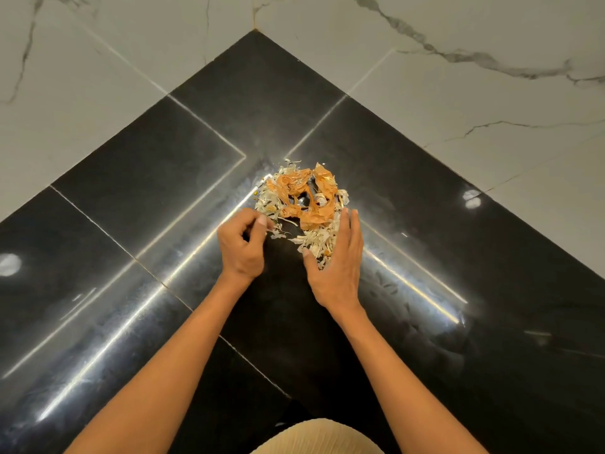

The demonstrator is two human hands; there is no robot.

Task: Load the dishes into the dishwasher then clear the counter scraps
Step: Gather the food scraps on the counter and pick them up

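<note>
The white marble-veined wall (131, 54) fills the top of my view on both sides and meets in a corner straight ahead of me. Below it the glossy black stone counter (163, 198) runs into that corner, its slabs joined by thin pale seams and streaked with bright reflections of light.

My two bare forearms reach forward over the counter from the bottom of the view. A bit of my ribbed beige garment (314, 437) shows at the lower edge between them.

The pile of scraps (302, 204) sits on the counter a little way out from the corner, just in front of my fingertips: orange, papery onion-like skins on top, pale dry shreds and flakes around and under them.

My right hand (337, 260) lies flat with fingers straight and together, its inner edge and thumb against the right side of the pile, some pale shreds touching the palm side. My left hand (242, 247) is at the pile's left edge, fingers curled inward, fingertips pinching a few thin pale shreds.
</note>
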